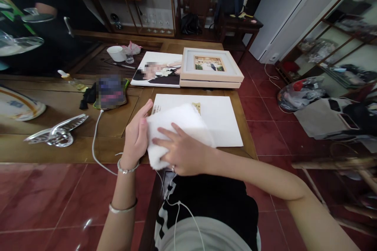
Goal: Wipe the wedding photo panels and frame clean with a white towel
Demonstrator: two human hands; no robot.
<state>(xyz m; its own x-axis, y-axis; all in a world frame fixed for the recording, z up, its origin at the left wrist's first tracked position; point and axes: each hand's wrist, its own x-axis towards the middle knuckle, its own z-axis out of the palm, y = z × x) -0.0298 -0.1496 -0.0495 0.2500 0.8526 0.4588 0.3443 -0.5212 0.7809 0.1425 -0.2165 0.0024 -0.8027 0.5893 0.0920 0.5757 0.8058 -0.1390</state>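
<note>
Head view, looking down over my lap at the near edge of a wooden table (73, 153). My left hand (136, 135) grips the left edge of a white cloth (179, 121), fingers closed around the fold, thumb up along its side. My right hand (185, 156) lies flat on top of the same cloth, fingers (165, 141) spread apart and pressing down, not closed on anything. The cloth is bunched at the near left corner of a white board (220, 119) that lies flat on the table, and covers that corner. Beyond the board, a framed photo (209, 67) stacked on a second frame, and just left of it, touching, a large photo print (156, 72). Left of my hands: a phone (111, 92), its white cable (94, 145) trailing off the table edge, a silver ornament (57, 133), and the rim of a plate (20, 108). White bowl (116, 53) at the far side. Another person's arm (44, 8) shows top left, well apart from my hands.
</note>
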